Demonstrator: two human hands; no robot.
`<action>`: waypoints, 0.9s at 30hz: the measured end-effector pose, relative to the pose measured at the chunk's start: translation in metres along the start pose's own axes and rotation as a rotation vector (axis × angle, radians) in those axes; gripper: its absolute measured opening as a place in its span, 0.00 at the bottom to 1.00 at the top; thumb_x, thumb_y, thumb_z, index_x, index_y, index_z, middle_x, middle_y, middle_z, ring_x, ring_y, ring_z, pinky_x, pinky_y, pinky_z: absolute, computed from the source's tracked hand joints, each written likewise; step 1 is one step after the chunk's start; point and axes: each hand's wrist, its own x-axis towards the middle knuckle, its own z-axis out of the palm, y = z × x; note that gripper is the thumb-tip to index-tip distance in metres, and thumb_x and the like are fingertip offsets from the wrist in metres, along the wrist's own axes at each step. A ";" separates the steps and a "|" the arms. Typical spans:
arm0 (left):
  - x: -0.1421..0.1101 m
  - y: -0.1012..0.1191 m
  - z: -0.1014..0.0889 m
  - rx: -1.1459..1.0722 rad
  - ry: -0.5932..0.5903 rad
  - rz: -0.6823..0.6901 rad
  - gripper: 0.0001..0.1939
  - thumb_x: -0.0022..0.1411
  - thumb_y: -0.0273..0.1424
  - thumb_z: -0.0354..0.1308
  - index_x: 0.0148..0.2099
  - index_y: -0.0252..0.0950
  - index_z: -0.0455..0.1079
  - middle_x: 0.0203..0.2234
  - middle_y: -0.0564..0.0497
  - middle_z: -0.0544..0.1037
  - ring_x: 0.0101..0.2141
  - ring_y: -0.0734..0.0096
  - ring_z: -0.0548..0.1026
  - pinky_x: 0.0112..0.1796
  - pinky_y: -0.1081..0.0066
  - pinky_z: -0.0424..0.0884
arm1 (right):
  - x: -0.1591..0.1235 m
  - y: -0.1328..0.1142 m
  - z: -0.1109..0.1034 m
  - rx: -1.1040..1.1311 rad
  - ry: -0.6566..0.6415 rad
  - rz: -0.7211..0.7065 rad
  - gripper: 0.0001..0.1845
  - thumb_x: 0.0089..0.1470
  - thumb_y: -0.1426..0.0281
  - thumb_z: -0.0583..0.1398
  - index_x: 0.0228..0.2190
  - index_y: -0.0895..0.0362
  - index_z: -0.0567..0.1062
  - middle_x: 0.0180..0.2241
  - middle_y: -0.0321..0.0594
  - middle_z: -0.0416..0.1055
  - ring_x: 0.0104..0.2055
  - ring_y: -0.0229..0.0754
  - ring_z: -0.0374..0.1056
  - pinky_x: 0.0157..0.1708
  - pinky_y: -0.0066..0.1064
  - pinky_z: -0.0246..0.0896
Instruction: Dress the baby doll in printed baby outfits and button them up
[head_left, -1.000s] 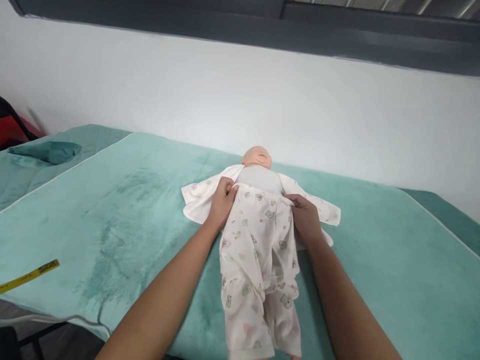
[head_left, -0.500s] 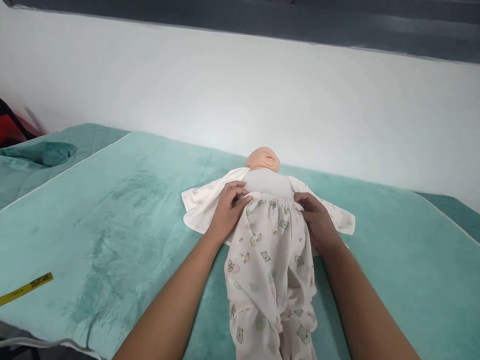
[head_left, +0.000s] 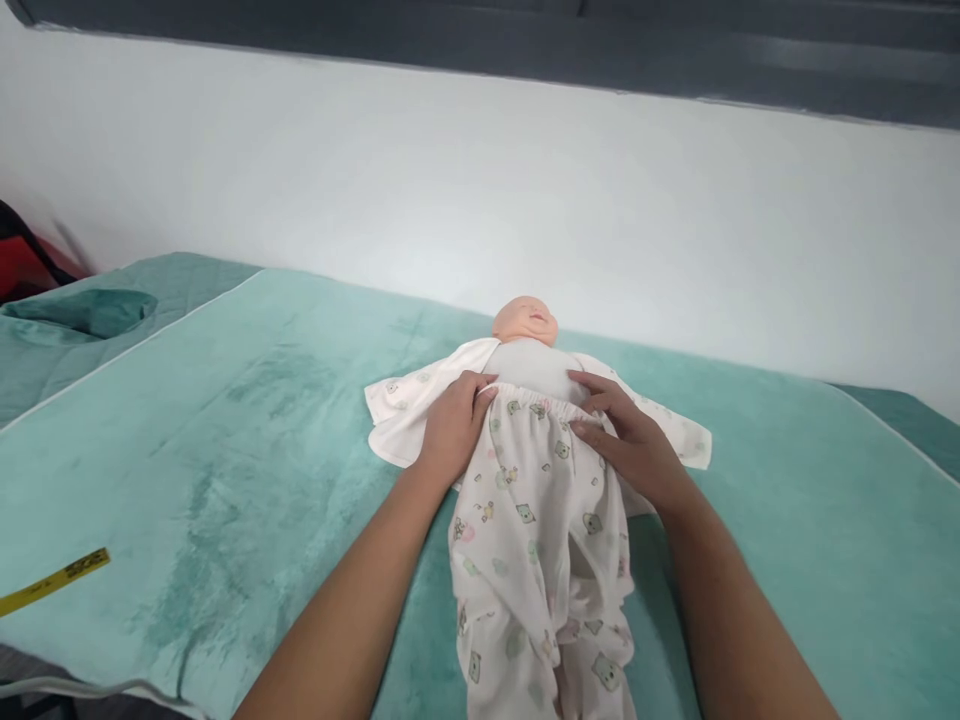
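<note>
A baby doll [head_left: 526,320] lies on its back, head toward the wall. It wears white printed trousers [head_left: 529,510] with a gathered waistband pulled up over its grey-white belly. A white printed jacket [head_left: 420,390] is spread open beneath it, sleeves out to both sides. At the left side of the waistband, my left hand [head_left: 454,425] pinches the edge between thumb and fingers. My right hand [head_left: 637,440] grips the opposite side, its thumb on the trouser front and its fingertips over the belly. The doll's arms are hidden.
A green plush cover [head_left: 262,480] with pale seams spreads under the doll, against a white wall [head_left: 450,190]. A yellow strip [head_left: 56,580] with dark markings lies at the left. Beyond the far left corner is something red and black [head_left: 22,262].
My right hand has shifted inward along the waistband, its thumb now on the trouser front. My left hand has closed up a little at its side. The doll stays in place.
</note>
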 end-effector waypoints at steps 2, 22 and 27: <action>0.004 -0.001 0.002 0.088 0.025 -0.049 0.10 0.66 0.38 0.51 0.34 0.40 0.62 0.29 0.50 0.74 0.31 0.62 0.71 0.35 0.68 0.60 | 0.001 -0.003 0.002 -0.089 0.027 -0.074 0.09 0.54 0.59 0.62 0.32 0.50 0.72 0.61 0.39 0.62 0.65 0.52 0.53 0.62 0.49 0.48; 0.050 -0.016 0.007 0.199 -0.045 -0.123 0.10 0.68 0.37 0.47 0.34 0.39 0.57 0.25 0.54 0.69 0.29 0.68 0.67 0.31 0.71 0.55 | 0.075 0.025 0.018 -0.141 0.305 0.380 0.12 0.50 0.57 0.59 0.28 0.52 0.65 0.20 0.29 0.59 0.22 0.37 0.55 0.25 0.30 0.50; 0.030 -0.008 0.006 0.144 0.032 -0.086 0.09 0.65 0.38 0.51 0.34 0.39 0.60 0.28 0.54 0.70 0.29 0.70 0.66 0.31 0.71 0.57 | 0.056 0.022 0.024 -0.052 0.452 0.330 0.16 0.43 0.55 0.65 0.28 0.53 0.70 0.24 0.33 0.67 0.28 0.38 0.61 0.30 0.31 0.56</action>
